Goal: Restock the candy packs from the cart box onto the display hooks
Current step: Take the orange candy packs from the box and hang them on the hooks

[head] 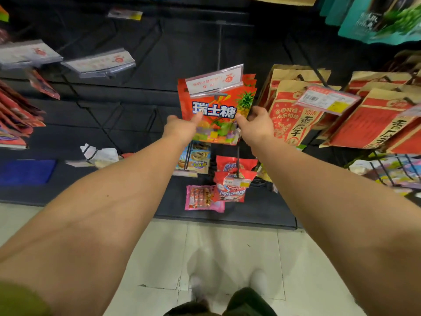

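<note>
A red candy pack (216, 110) (front of a small stack on a display hook (219, 46)) is pinched at its left edge by the left hand (182, 128) and at its right edge by the right hand (256, 126), beneath a price tag (215, 82) on the black display panel (136, 87).

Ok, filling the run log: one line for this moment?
left hand holds candy pack | right hand holds pack | pack at hook

Light: even, fairly bright from overhead; the black display wall (141, 92) stays dark.
Glare: pale sheen on the floor tiles (227, 258).
Blur: hanging packs far left and right of the hands smear.
Distortion: wide-angle bending at edges.
</note>
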`<state>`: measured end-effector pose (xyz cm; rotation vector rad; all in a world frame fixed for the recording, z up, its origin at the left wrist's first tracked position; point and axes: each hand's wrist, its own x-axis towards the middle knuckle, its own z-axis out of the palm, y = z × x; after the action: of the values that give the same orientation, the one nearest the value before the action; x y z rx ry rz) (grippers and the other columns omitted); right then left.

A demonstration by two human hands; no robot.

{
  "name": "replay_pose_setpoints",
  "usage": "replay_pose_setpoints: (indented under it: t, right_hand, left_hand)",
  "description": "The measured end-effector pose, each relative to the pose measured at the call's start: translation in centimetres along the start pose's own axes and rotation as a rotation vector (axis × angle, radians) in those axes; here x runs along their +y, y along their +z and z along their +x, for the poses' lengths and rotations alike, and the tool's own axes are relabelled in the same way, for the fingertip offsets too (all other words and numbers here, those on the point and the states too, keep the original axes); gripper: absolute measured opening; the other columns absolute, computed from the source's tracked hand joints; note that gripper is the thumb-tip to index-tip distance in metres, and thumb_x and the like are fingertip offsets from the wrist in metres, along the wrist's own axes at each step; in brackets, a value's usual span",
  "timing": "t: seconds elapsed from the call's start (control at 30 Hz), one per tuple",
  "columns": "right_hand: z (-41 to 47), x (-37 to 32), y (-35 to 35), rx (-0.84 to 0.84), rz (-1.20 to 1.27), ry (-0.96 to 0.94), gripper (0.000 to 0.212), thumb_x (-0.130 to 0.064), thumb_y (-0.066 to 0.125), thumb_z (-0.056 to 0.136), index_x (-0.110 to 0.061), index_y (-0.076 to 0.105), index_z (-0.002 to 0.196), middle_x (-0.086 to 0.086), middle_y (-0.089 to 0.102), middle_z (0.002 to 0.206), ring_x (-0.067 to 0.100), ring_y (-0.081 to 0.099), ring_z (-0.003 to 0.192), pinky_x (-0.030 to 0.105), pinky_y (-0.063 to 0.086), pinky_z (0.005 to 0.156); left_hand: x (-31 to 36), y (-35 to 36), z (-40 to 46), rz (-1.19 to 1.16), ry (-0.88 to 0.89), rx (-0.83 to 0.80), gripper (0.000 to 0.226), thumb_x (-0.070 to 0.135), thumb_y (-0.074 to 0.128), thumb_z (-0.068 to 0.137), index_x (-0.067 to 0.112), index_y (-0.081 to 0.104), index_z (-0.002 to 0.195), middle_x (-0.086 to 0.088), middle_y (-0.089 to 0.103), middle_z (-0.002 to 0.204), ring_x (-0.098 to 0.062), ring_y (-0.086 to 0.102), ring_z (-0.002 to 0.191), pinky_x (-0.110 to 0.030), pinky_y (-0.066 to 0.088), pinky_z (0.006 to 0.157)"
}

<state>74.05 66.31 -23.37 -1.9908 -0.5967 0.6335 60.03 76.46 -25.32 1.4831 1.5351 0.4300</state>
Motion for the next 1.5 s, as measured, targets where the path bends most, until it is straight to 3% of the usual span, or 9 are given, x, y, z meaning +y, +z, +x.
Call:
replay_pose_setpoints:
  t: [0.1, 0.2, 0.27, 0.37, 0.57, 0.8, 0.97, 1.17, 1.5]
  right_hand:
    - [-1.6, 1.7, -0.5, -0.047, -0.128, -0.028, 0.065, -0.033, 0.063, 0.095, -0.013, 0.034, 0.15, 0.008, 0.049, 0.146, 0.025, 0.05, 0.132, 0.034, 0.042, 0.108]
    - [-3.2, 3.2, -2.2, -0.099, -0.243, -0.083, 0.063, -0.034, 0.062, 0.096, -0.018, 0.035, 0.15, 0.008, 0.049, 0.147, 0.027, 0.05, 0.131, 0.036, 0.043, 0.106]
    - [-4.2, 4.5, -4.3, -0.126, -0.345, -0.119, 0.063, -0.032, 0.061, 0.096, -0.021, 0.032, 0.152, 0.009, 0.049, 0.147, 0.029, 0.051, 0.13, 0.034, 0.043, 0.104]
    - [-5.2, 7.1, -9.2, -0.129, -0.563, -0.167, 0.068, -0.038, 0.061, 0.094, -0.029, 0.028, 0.153, 0.011, 0.045, 0.148, 0.032, 0.046, 0.132, 0.04, 0.043, 0.105]
    - [-8.6, 15.3, -26.1, 0.025, -0.903, -0.094, 0.074, -0.054, 0.055, 0.092, -0.035, 0.019, 0.155, 0.01, 0.022, 0.162, 0.03, 0.016, 0.15, 0.046, 0.024, 0.119]
    - [-16.5, 25.0, -49.1, 0.28, -0.958, 0.114, 0.069, -0.057, 0.056, 0.09, -0.036, 0.03, 0.15, 0.012, 0.038, 0.151, 0.034, 0.03, 0.141, 0.051, 0.033, 0.111]
    - [-20.3, 30.6, -60.0, 0.397, -0.899, 0.248, 0.073, -0.057, 0.058, 0.089, -0.034, 0.029, 0.151, 0.012, 0.03, 0.157, 0.033, 0.026, 0.145, 0.048, 0.032, 0.114]
    - [-21.6, 37.4, -69.6, 0.48, -0.81, 0.435, 0.076, -0.053, 0.061, 0.088, -0.03, 0.029, 0.152, 0.013, 0.04, 0.149, 0.034, 0.041, 0.135, 0.045, 0.041, 0.103]
    - [-14.4, 47.0, -84.3, 0.482, -0.661, 0.706, 0.084, -0.047, 0.067, 0.087, -0.027, 0.021, 0.155, 0.016, 0.049, 0.143, 0.036, 0.051, 0.126, 0.043, 0.046, 0.103]
  left_hand:
    - [-1.3, 0.6, -1.8, 0.355, 0.038, 0.002, 0.074, 0.059, 0.057, 0.091, 0.01, 0.039, 0.143, -0.017, 0.048, 0.145, -0.038, 0.049, 0.131, -0.043, 0.042, 0.103]
    - [-1.9, 1.8, -4.2, 0.718, 0.243, -0.033, 0.069, 0.061, 0.052, 0.092, 0.016, 0.042, 0.143, -0.014, 0.046, 0.146, -0.037, 0.044, 0.134, -0.047, 0.039, 0.106]
    - [-1.3, 3.3, -6.2, 0.904, 0.432, -0.051, 0.068, 0.063, 0.05, 0.092, 0.02, 0.041, 0.144, -0.012, 0.044, 0.149, -0.034, 0.038, 0.139, -0.049, 0.032, 0.113]
    - [0.6, 6.8, -9.5, 1.026, 0.551, -0.116, 0.071, 0.064, 0.049, 0.092, 0.022, 0.036, 0.149, -0.011, 0.033, 0.159, -0.033, 0.025, 0.148, -0.052, 0.016, 0.121]
    - [5.9, 20.2, -21.3, 1.062, 0.8, -0.216, 0.079, 0.065, 0.048, 0.092, 0.022, 0.027, 0.154, -0.009, 0.025, 0.163, -0.032, 0.017, 0.151, -0.054, 0.01, 0.122]
    - [12.0, 38.1, -39.8, 1.015, 1.06, -0.402, 0.073, 0.064, 0.045, 0.094, 0.024, 0.031, 0.153, -0.008, 0.027, 0.162, -0.031, 0.019, 0.151, -0.054, 0.012, 0.122]
    - [14.8, 47.5, -48.5, 1.042, 1.243, -0.458, 0.073, 0.067, 0.045, 0.093, 0.022, 0.034, 0.15, -0.01, 0.035, 0.157, -0.032, 0.028, 0.146, -0.051, 0.022, 0.119]
    - [17.0, 57.9, -52.9, 1.054, 1.334, -0.541, 0.076, 0.067, 0.046, 0.092, 0.021, 0.032, 0.151, -0.011, 0.034, 0.157, -0.032, 0.028, 0.146, -0.052, 0.021, 0.119]
    - [22.4, 75.7, -51.5, 1.109, 1.232, -0.735, 0.086, 0.065, 0.055, 0.089, 0.019, 0.025, 0.155, -0.012, 0.035, 0.156, -0.033, 0.031, 0.145, -0.047, 0.027, 0.116]
